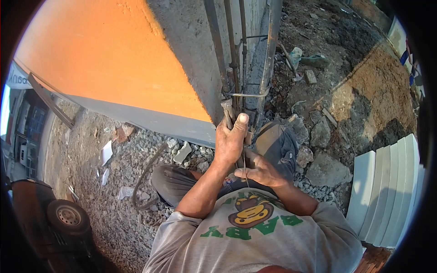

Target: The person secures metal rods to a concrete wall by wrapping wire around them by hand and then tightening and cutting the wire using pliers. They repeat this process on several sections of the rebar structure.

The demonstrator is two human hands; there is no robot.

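My left hand (231,141) is wrapped round a worn metal tool with a blunt, wide head (226,104), its thumb pointing up along the bars. Most of the tool is hidden in the fist, so its exact kind cannot be made out. Just below, my right hand (261,171) has its fingers closed on thin wire (246,169), which runs up toward the left hand and hangs down over the shirt. Both hands are at the foot of upright steel rebars (269,54). A bent steel stirrup (248,95) crosses these bars just above the left hand.
An orange and grey wall (118,59) rises at the left. Gravel (132,182) and broken concrete lumps (328,173) surround my bent legs. A curved rod (145,177) lies on the left. Pale stacked panels (364,191) stand at right; a vehicle wheel (68,218) shows lower left.
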